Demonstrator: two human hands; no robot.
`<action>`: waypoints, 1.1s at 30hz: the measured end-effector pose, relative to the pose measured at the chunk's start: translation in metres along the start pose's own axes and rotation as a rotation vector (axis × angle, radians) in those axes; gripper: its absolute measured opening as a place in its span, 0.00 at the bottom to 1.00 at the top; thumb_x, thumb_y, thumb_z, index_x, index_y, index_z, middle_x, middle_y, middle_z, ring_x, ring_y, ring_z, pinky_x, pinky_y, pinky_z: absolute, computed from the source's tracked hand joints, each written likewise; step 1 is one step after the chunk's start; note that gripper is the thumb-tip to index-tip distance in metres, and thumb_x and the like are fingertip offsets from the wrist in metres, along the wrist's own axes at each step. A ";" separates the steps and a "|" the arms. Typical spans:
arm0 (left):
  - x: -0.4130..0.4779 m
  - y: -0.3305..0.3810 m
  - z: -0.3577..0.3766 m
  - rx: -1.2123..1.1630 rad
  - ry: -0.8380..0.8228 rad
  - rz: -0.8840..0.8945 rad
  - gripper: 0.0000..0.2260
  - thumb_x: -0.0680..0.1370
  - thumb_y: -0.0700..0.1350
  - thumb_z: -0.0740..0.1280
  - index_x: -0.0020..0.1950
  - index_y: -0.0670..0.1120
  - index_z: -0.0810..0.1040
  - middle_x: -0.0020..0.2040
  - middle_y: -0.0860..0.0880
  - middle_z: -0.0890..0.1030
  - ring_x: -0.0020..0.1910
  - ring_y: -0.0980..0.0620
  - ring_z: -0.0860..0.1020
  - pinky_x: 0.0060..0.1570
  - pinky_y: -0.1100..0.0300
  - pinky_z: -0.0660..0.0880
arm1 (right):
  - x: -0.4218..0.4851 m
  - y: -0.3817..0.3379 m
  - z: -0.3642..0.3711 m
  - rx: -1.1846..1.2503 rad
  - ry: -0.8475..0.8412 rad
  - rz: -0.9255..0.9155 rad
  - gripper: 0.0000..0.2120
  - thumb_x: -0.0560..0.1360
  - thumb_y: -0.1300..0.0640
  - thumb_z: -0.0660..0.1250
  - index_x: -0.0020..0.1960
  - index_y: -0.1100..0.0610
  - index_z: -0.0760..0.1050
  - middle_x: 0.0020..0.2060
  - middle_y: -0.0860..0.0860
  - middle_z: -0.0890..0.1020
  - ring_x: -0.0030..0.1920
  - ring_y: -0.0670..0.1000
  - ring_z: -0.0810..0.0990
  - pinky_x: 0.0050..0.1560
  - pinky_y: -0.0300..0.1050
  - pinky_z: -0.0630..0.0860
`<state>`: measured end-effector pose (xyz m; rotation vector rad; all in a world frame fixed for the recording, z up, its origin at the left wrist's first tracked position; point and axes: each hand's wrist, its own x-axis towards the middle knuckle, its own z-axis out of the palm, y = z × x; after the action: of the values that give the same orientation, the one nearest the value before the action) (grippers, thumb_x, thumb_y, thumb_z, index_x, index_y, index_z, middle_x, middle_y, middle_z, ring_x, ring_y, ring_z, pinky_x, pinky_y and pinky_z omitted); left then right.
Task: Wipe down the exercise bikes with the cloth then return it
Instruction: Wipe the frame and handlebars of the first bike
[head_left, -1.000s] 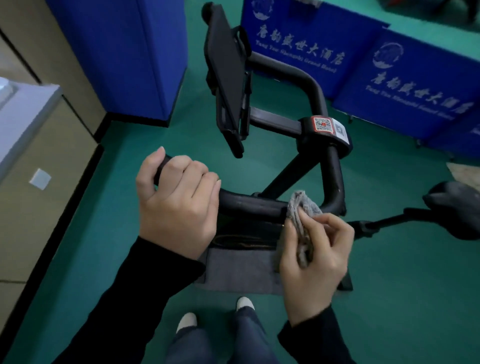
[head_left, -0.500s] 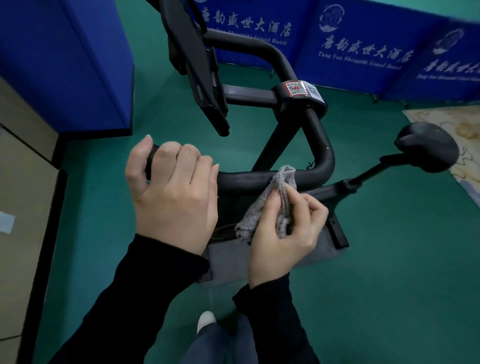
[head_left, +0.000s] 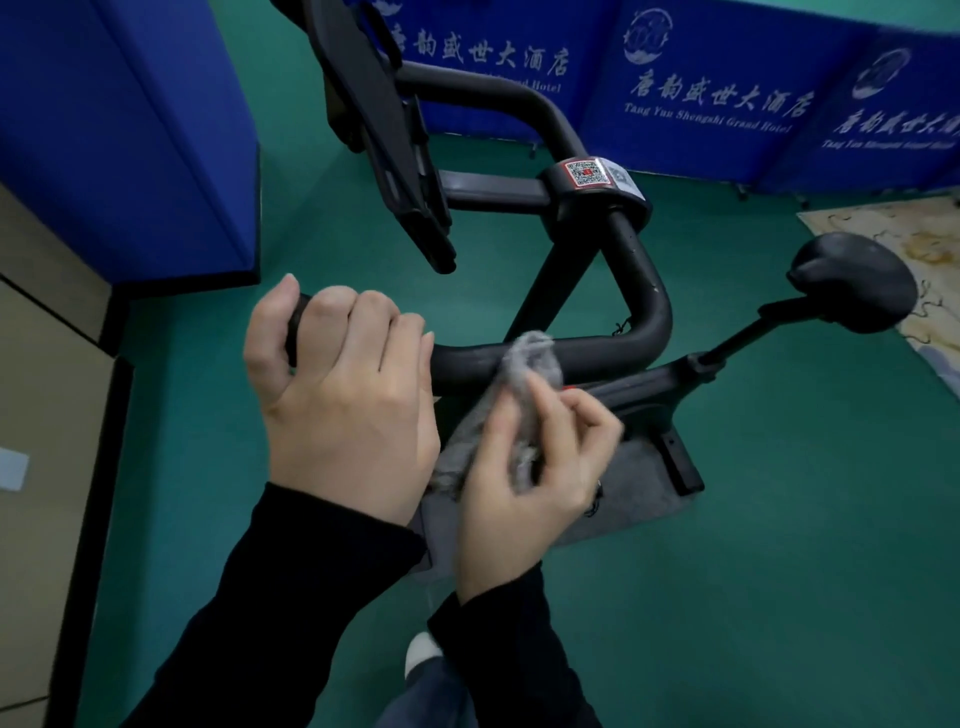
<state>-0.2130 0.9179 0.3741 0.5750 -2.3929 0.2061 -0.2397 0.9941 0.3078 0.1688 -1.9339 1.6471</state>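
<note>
A black exercise bike (head_left: 597, 218) stands on a green floor in front of me. Its near handlebar (head_left: 587, 353) runs left to right, and its black saddle (head_left: 852, 280) is at the right. My left hand (head_left: 343, 395) grips the left end of this handlebar, fingers curled over the top. My right hand (head_left: 530, 478) pinches a grey fluffy cloth (head_left: 524, 369) between thumb and fingers. The cloth's top end lies against the handlebar near its middle. A dark tablet holder (head_left: 379, 130) rises from the bars at the upper left.
Blue partition screens (head_left: 717, 88) with white lettering stand behind the bike, and another blue panel (head_left: 130, 140) to the left. A beige cabinet (head_left: 47, 415) is at the far left. A grey mat (head_left: 628, 493) lies under the bike, a patterned rug (head_left: 893, 244) at the right.
My right hand has slid the cloth leftward along the handlebar, from the bend toward the middle. My left hand keeps its grip. My view has swung right and downward.
</note>
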 end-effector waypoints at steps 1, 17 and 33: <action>0.000 0.000 0.000 0.001 0.002 0.002 0.13 0.81 0.44 0.57 0.45 0.42 0.79 0.44 0.46 0.79 0.53 0.47 0.69 0.68 0.50 0.54 | -0.008 -0.005 0.002 0.016 -0.045 -0.022 0.07 0.73 0.66 0.68 0.51 0.62 0.81 0.47 0.54 0.71 0.47 0.45 0.74 0.49 0.34 0.72; -0.001 -0.001 0.003 0.002 -0.016 0.007 0.14 0.82 0.45 0.56 0.48 0.41 0.79 0.46 0.45 0.79 0.54 0.44 0.71 0.68 0.44 0.59 | 0.009 0.000 -0.012 0.052 -0.184 0.008 0.09 0.74 0.63 0.68 0.53 0.60 0.81 0.51 0.54 0.75 0.50 0.47 0.76 0.51 0.39 0.75; -0.002 -0.001 0.003 -0.010 -0.050 0.012 0.14 0.82 0.45 0.55 0.49 0.41 0.78 0.47 0.44 0.78 0.55 0.43 0.69 0.67 0.39 0.62 | -0.010 -0.026 0.000 0.843 0.041 1.194 0.13 0.77 0.61 0.65 0.57 0.46 0.75 0.61 0.51 0.80 0.59 0.54 0.81 0.63 0.61 0.74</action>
<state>-0.2131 0.9167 0.3705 0.5676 -2.4448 0.1868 -0.2193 0.9853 0.3254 -0.8480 -1.1377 3.0912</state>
